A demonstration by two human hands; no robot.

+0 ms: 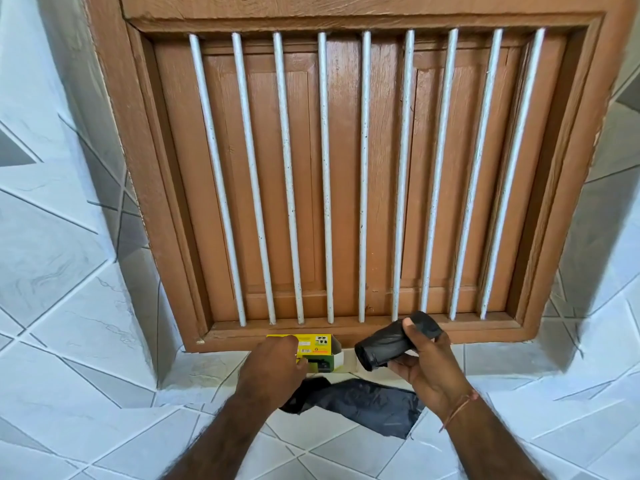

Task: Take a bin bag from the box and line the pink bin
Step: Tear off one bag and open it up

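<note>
A black roll of bin bags (394,342) is gripped in the right hand (427,367). The yellow box (317,346) on the tiled ledge (207,372) is held by the left hand (272,367), fingers curled. One loose bag (367,405) lies below.

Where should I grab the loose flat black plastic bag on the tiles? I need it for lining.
Probably pinch the loose black plastic bag at its bunched left end, coming from above with the left hand; that crumpled part seems raised, the rest lies flat.
</note>
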